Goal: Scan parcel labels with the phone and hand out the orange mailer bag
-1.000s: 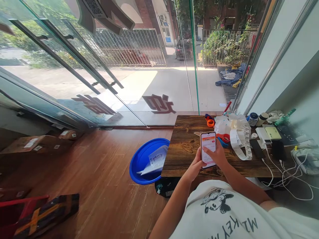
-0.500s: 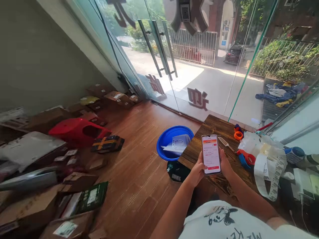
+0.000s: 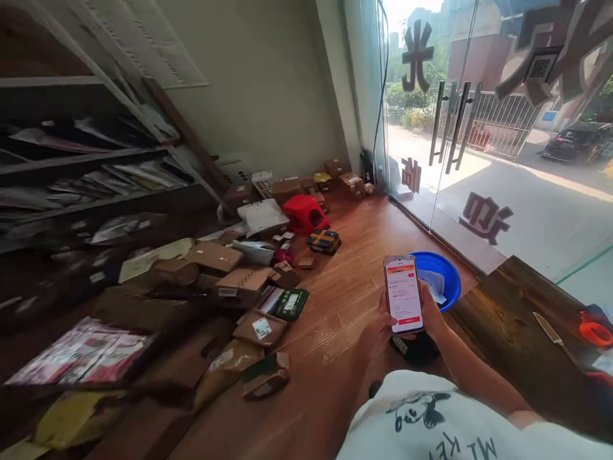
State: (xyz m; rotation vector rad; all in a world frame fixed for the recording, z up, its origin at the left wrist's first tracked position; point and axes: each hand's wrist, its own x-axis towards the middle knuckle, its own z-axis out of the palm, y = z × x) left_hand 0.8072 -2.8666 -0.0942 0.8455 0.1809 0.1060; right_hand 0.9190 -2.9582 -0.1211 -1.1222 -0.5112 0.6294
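The view has swung toward the parcels [image 3: 246,281] left of the phone [image 3: 403,295] — attention seemingly shifting; left hand [image 3: 385,317] and right hand [image 3: 431,313] keep fingers curled round it (both edges).

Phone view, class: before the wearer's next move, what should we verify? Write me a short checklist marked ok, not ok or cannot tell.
1. Phone supported: ok; the left hand and right hand hold it from either side.
2. Phone display lit and facing the wearer: ok.
3. Small print on the phone readable: cannot tell; too small here.
4. Knife covered: not ok; its blade lies bare on the wooden table.
5. Floor to the left uncluttered: not ok; many parcels lie there, perhaps a trip risk.
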